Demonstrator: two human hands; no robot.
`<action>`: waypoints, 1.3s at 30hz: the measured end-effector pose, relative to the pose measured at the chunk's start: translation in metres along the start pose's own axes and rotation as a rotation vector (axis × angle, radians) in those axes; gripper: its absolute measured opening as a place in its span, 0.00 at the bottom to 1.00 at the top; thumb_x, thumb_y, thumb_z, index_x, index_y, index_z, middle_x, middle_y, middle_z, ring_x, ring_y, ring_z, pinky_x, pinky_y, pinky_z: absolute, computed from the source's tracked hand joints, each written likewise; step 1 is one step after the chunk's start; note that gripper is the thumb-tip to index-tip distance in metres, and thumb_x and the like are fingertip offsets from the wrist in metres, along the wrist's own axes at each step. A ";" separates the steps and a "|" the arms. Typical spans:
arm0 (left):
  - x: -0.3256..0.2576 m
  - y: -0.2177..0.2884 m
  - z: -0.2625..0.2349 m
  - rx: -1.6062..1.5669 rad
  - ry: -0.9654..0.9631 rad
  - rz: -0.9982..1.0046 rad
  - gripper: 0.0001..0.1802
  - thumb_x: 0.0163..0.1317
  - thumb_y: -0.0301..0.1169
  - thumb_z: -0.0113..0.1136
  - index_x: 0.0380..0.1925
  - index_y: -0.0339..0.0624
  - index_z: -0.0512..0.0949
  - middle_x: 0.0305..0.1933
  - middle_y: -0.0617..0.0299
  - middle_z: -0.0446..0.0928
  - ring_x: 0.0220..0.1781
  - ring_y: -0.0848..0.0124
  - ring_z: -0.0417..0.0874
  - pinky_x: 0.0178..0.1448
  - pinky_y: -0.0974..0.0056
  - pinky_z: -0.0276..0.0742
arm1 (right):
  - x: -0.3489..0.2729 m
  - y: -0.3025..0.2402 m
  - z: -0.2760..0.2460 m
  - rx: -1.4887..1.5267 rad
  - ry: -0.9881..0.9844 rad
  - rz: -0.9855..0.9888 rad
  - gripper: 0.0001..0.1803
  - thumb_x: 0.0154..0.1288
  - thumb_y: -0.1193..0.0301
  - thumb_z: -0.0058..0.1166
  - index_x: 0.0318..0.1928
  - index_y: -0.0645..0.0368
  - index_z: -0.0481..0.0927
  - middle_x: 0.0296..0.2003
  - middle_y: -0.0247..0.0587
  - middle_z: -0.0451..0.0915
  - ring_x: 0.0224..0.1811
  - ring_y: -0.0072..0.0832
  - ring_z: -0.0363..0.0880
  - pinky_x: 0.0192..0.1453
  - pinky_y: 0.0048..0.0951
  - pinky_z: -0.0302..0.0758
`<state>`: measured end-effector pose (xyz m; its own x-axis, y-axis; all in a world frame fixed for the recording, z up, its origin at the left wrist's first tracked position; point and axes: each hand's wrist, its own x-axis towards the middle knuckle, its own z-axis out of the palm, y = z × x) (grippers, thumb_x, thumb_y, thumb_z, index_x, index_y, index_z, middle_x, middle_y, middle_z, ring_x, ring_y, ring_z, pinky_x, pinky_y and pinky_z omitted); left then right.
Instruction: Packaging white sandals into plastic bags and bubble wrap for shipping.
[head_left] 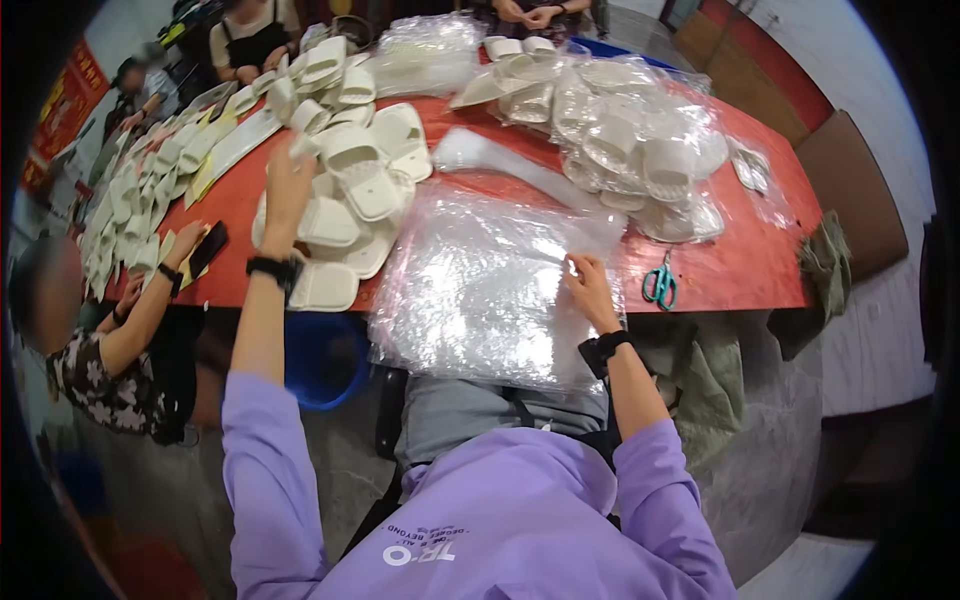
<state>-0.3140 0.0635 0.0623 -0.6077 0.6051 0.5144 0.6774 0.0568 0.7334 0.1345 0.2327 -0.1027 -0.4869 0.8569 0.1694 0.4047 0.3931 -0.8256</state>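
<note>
Clear plastic bags (480, 290), stacked at the red table's (740, 260) near edge, are pinched by the right hand (590, 290) | a white slipper (305, 145) is gripped by the left hand (285, 190) over the slipper pile (350, 200) | teal scissors (660, 283) lie just right.

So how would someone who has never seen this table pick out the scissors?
Start at the red table and follow its near edge toward the person's right, past the stack of clear plastic bags under the right hand. The scissors lie there alone, the only teal-handled thing among white slippers and clear plastic.
</note>
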 end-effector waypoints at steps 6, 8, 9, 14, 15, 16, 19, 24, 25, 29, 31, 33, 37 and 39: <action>-0.131 0.098 0.088 -0.214 -0.644 0.105 0.14 0.58 0.27 0.58 0.45 0.39 0.78 0.48 0.54 0.77 0.51 0.62 0.75 0.54 0.61 0.70 | 0.006 0.010 0.011 -0.026 -0.017 -0.022 0.21 0.56 0.75 0.54 0.53 0.61 0.75 0.51 0.52 0.68 0.52 0.42 0.70 0.50 0.32 0.75; -0.167 0.088 0.131 -0.238 -0.673 0.218 0.15 0.57 0.28 0.59 0.46 0.41 0.78 0.48 0.54 0.76 0.52 0.59 0.74 0.55 0.59 0.69 | 0.008 0.016 0.010 0.001 -0.039 -0.012 0.22 0.56 0.74 0.55 0.54 0.60 0.75 0.50 0.51 0.69 0.50 0.40 0.71 0.49 0.31 0.74; -0.182 0.082 0.150 -0.089 -0.667 0.298 0.18 0.55 0.28 0.61 0.48 0.43 0.77 0.50 0.54 0.74 0.53 0.58 0.73 0.56 0.57 0.69 | 0.009 0.017 0.001 -0.017 -0.055 0.003 0.22 0.57 0.73 0.56 0.54 0.61 0.75 0.47 0.51 0.71 0.48 0.39 0.72 0.49 0.30 0.74; -0.220 0.052 0.178 0.213 -0.727 0.228 0.28 0.49 0.33 0.65 0.54 0.50 0.73 0.55 0.58 0.67 0.55 0.57 0.69 0.59 0.54 0.67 | 0.043 0.005 -0.042 0.352 -0.232 0.289 0.20 0.62 0.69 0.55 0.52 0.66 0.74 0.46 0.46 0.74 0.49 0.36 0.74 0.51 0.28 0.74; -0.219 0.052 0.180 0.208 -0.728 0.224 0.28 0.49 0.33 0.65 0.54 0.50 0.73 0.55 0.58 0.67 0.55 0.57 0.69 0.59 0.54 0.67 | 0.054 0.004 -0.055 0.683 -0.164 0.484 0.19 0.64 0.67 0.54 0.51 0.67 0.74 0.48 0.45 0.74 0.52 0.35 0.74 0.55 0.28 0.73; -0.217 0.057 0.179 0.184 -0.730 0.224 0.28 0.49 0.33 0.65 0.54 0.51 0.73 0.55 0.58 0.67 0.54 0.58 0.69 0.58 0.54 0.67 | 0.063 0.006 -0.068 0.795 -0.019 0.446 0.20 0.65 0.66 0.53 0.53 0.68 0.71 0.51 0.47 0.72 0.54 0.37 0.73 0.57 0.29 0.73; -0.216 0.059 0.175 0.143 -0.743 0.202 0.28 0.50 0.34 0.65 0.54 0.51 0.73 0.54 0.60 0.67 0.54 0.60 0.70 0.59 0.54 0.67 | 0.108 0.021 -0.087 0.991 0.203 0.486 0.23 0.66 0.66 0.52 0.56 0.68 0.65 0.55 0.51 0.70 0.59 0.39 0.71 0.61 0.33 0.72; -0.212 0.061 0.177 0.134 -0.763 0.163 0.28 0.51 0.34 0.64 0.55 0.51 0.71 0.54 0.61 0.67 0.54 0.60 0.70 0.59 0.54 0.66 | 0.157 0.024 -0.083 1.421 0.257 0.577 0.25 0.65 0.67 0.56 0.55 0.65 0.62 0.56 0.52 0.66 0.63 0.47 0.64 0.64 0.49 0.68; -0.214 0.059 0.174 0.141 -0.748 0.172 0.28 0.50 0.34 0.65 0.55 0.51 0.72 0.55 0.61 0.67 0.53 0.60 0.70 0.59 0.55 0.66 | 0.165 0.014 -0.074 1.421 0.234 0.590 0.25 0.65 0.67 0.56 0.55 0.65 0.62 0.56 0.52 0.66 0.63 0.47 0.64 0.64 0.49 0.68; -0.217 0.059 0.173 0.159 -0.742 0.169 0.29 0.50 0.34 0.65 0.55 0.52 0.72 0.55 0.60 0.67 0.53 0.60 0.70 0.60 0.55 0.65 | 0.187 -0.007 -0.061 1.477 0.425 0.820 0.25 0.59 0.64 0.64 0.50 0.61 0.68 0.46 0.43 0.68 0.49 0.39 0.70 0.54 0.42 0.74; -0.218 0.064 0.173 0.159 -0.744 0.174 0.29 0.50 0.34 0.65 0.55 0.52 0.72 0.55 0.60 0.67 0.54 0.59 0.69 0.60 0.55 0.64 | 0.195 0.000 -0.060 1.375 0.405 0.824 0.16 0.59 0.68 0.63 0.41 0.60 0.71 0.39 0.41 0.72 0.43 0.34 0.73 0.49 0.39 0.77; -0.216 0.066 0.172 0.154 -0.751 0.182 0.29 0.50 0.34 0.65 0.56 0.52 0.71 0.56 0.59 0.67 0.54 0.59 0.69 0.60 0.54 0.64 | 0.202 0.009 -0.069 1.407 0.373 0.860 0.12 0.60 0.72 0.62 0.30 0.62 0.70 0.25 0.38 0.72 0.30 0.30 0.74 0.44 0.36 0.80; -0.218 0.061 0.168 0.172 -0.740 0.175 0.30 0.51 0.34 0.64 0.57 0.52 0.70 0.57 0.58 0.66 0.57 0.59 0.67 0.61 0.54 0.63 | 0.185 -0.008 -0.075 1.426 0.232 0.843 0.14 0.61 0.76 0.57 0.22 0.58 0.66 0.19 0.36 0.70 0.24 0.28 0.73 0.38 0.34 0.80; -0.216 0.062 0.171 0.166 -0.752 0.171 0.30 0.51 0.34 0.64 0.57 0.52 0.70 0.57 0.58 0.66 0.57 0.59 0.67 0.62 0.54 0.63 | 0.173 -0.009 -0.088 1.466 0.157 0.829 0.16 0.61 0.76 0.57 0.19 0.57 0.65 0.17 0.36 0.69 0.23 0.27 0.73 0.37 0.33 0.80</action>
<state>-0.0700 0.0729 -0.0794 -0.0863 0.9875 0.1317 0.8253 -0.0032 0.5647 0.1153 0.4065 -0.0183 -0.4146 0.7167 -0.5608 -0.5573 -0.6872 -0.4661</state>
